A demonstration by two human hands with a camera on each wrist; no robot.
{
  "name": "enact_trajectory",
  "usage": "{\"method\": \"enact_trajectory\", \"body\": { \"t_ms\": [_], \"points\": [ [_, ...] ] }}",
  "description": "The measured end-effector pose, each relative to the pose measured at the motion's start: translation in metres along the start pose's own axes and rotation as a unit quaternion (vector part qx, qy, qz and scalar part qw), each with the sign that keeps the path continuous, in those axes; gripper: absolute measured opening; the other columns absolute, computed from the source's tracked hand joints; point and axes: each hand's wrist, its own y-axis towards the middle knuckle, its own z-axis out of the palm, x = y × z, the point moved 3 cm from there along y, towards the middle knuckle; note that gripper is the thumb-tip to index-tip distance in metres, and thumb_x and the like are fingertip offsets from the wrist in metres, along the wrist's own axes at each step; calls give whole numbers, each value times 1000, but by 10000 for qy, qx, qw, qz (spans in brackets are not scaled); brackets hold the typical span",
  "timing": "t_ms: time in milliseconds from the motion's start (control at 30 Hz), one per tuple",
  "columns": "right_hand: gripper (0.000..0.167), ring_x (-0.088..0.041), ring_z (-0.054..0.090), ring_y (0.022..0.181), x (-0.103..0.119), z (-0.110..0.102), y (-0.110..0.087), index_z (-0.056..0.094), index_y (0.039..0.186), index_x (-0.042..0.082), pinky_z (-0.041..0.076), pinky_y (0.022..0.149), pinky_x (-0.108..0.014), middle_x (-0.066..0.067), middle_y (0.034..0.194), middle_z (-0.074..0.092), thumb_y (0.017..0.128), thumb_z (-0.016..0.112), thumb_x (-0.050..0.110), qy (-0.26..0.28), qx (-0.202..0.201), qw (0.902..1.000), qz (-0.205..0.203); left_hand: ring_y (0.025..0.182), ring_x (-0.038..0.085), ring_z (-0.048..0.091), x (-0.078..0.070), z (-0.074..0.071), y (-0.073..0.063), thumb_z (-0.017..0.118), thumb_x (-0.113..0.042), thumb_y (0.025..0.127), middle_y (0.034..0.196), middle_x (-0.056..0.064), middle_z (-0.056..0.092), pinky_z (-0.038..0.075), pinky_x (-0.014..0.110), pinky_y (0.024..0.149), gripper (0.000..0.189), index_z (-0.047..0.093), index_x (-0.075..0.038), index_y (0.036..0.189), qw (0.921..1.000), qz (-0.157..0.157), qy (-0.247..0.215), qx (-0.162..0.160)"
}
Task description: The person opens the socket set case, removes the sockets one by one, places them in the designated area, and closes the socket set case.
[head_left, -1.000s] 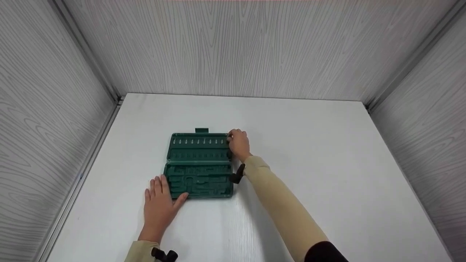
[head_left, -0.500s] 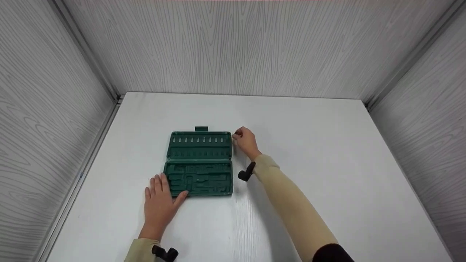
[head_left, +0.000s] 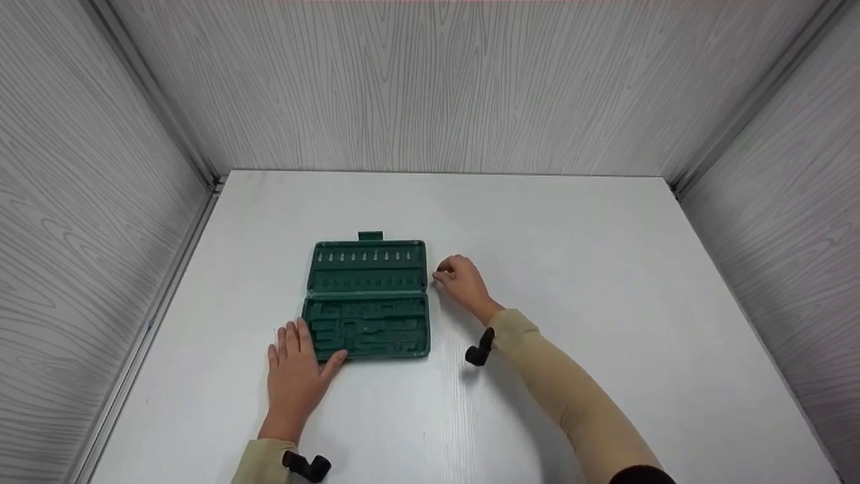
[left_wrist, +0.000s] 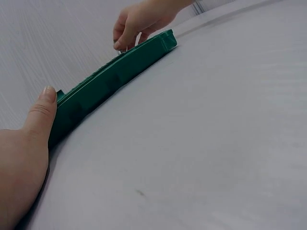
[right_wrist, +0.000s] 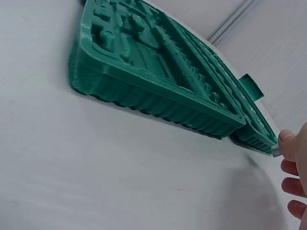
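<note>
A green plastic tool case (head_left: 366,327) lies unfolded on the table, its moulded slots facing up. Small silvery metal pieces (head_left: 363,256) stand in a row in its far half. My left hand (head_left: 293,383) rests at the near left corner, fingers straight along the left side and thumb on the front edge; the left wrist view shows the thumb (left_wrist: 42,112) against the case wall. Just right of the far half is my right hand (head_left: 463,282), thumb and forefinger pinching a short silvery metal piece (right_wrist: 276,150). Its exact kind is too small to tell.
The white table (head_left: 605,289) extends around the case, with grey wood-grain panels (head_left: 430,87) rising behind and on both sides. A latch tab (head_left: 370,236) sticks out from the case's far edge. Black wrist cameras (head_left: 479,347) sit on both sleeves.
My right hand has drawn away from the case's far right corner, moving right and then nearer to me, a pinch kept between thumb and forefinger. My left hand and the case have stayed put.
</note>
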Motion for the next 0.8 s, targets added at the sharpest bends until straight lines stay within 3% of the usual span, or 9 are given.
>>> {"method": "enact_trajectory", "body": {
  "t_ms": [300, 600, 800],
  "points": [
    [11, -21, 53, 91, -5, -7, -19, 66, 88, 7, 45, 81, -36, -4, 90, 58, 86, 68, 18, 21, 193, 9998, -108, 136, 44, 12, 2, -1, -1, 41, -70, 84, 146, 32, 17, 9, 58, 106, 103, 11, 7, 146, 9999, -70, -60, 93],
    [10, -22, 52, 87, -9, -13, -45, 64, 78, 8, 43, 79, -36, -3, 86, 56, 83, 70, 12, -273, 186, 9958, -858, 135, 45, 14, 0, -2, -1, 44, -69, 84, 146, 32, 19, 11, 59, 105, 102, 14, 8, 145, 9999, -50, -47, 83],
    [11, -27, 48, 95, -5, -15, -56, 62, 76, 8, 41, 84, -41, -7, 96, 55, 85, 67, 12, -595, 468, 9941, -774, 135, 45, 14, -1, -2, 1, 44, -68, 84, 146, 32, 19, 11, 59, 105, 102, 13, 7, 145, 9999, -21, -71, 87]
  ]
}}
